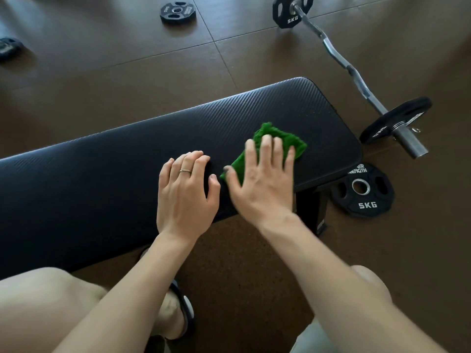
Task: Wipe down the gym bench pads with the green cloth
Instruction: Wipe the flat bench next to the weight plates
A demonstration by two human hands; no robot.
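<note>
green cloth (277, 143) on bench pad (127, 161), lengthwise

- A gym or home workout room.
- A padded black bench (178, 138) stands on brown floor mats (102, 59).
- A curl bar (339, 59) and loose weight plates (362, 191) lie around.

"5KG" is written in white on the black weight plate (362, 191) lying on the floor, and part of a word, "ENGTH", is seen near its top. "5KG" is also printed on the far plate (292, 11) of the barbell (341, 59). Other markings are too blurred to be read.
</note>
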